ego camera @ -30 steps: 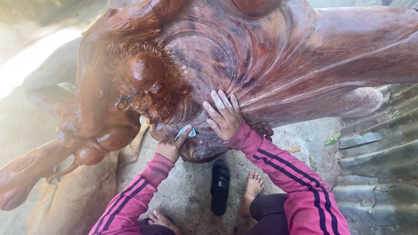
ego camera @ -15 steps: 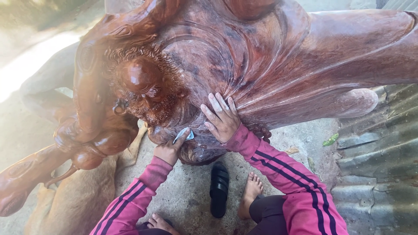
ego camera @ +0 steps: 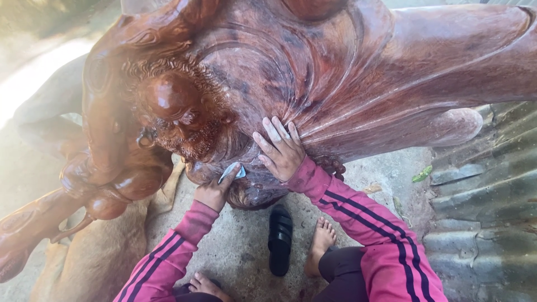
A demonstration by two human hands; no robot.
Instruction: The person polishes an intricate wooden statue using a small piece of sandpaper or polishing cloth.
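A large reddish-brown carved wooden sculpture (ego camera: 313,72) fills the upper view, glossy, with a bearded face and flowing folds. My right hand (ego camera: 279,148) lies flat on the folds, fingers spread and dusty. Just left of it, my left hand (ego camera: 215,190) pinches a small pale piece of sandpaper (ego camera: 231,173) against the lower edge of the carving, below the beard. Both arms wear pink sleeves with dark stripes.
A black sandal (ego camera: 279,239) lies on the concrete floor beside my bare right foot (ego camera: 320,245); my other foot (ego camera: 204,285) shows at the bottom. Corrugated metal sheets (ego camera: 484,212) cover the ground at right. A rough pale wood block (ego camera: 95,263) sits lower left.
My left hand with the sandpaper has shifted slightly along the lower edge of the carving. My right hand stays pressed on the folds.
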